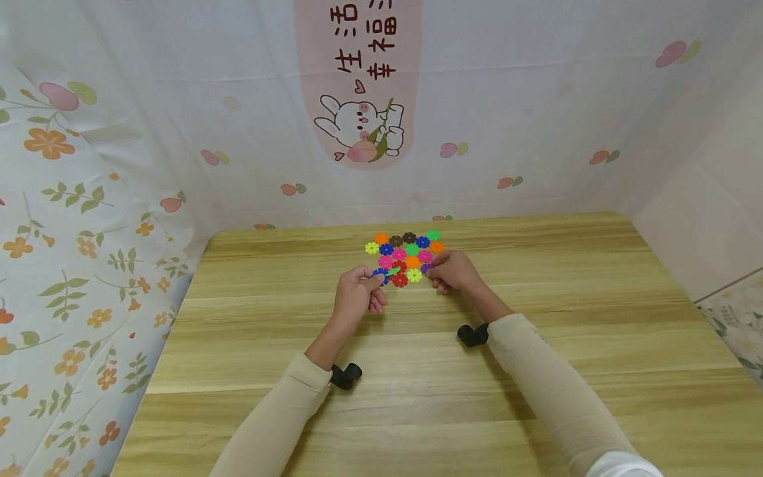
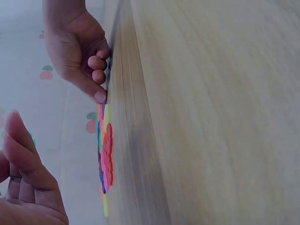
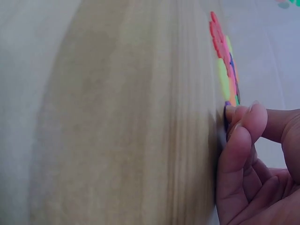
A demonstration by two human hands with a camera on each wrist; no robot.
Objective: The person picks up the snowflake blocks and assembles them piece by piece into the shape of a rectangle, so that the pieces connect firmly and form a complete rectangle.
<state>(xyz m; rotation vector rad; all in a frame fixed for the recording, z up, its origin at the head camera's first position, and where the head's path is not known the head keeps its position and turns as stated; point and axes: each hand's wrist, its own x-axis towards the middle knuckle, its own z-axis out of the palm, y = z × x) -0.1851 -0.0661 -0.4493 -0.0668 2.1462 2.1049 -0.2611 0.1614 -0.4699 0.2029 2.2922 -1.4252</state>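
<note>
A flat cluster of joined notched plastic discs [image 1: 411, 250] in many colours lies near the table's far edge. At its front left, my left hand [image 1: 355, 295] pinches a green notched disc [image 1: 392, 271], tilted nearly edge-on over the cluster. A blue disc [image 1: 378, 272] shows just behind those fingertips. On the other side, my right hand [image 1: 456, 271] grips a purple disc [image 1: 426, 268] at the cluster's front right corner between thumb and finger. From the left wrist, the cluster appears as a thin strip with a red disc [image 2: 108, 154] towards me.
The wooden table [image 1: 417, 397] stretches towards me below the hands. A white printed cloth [image 1: 507, 119] hangs behind the far edge, and a floral cloth [image 1: 77, 265] hangs at the left. Black wrist mounts [image 1: 473, 334] stick out from both sleeves.
</note>
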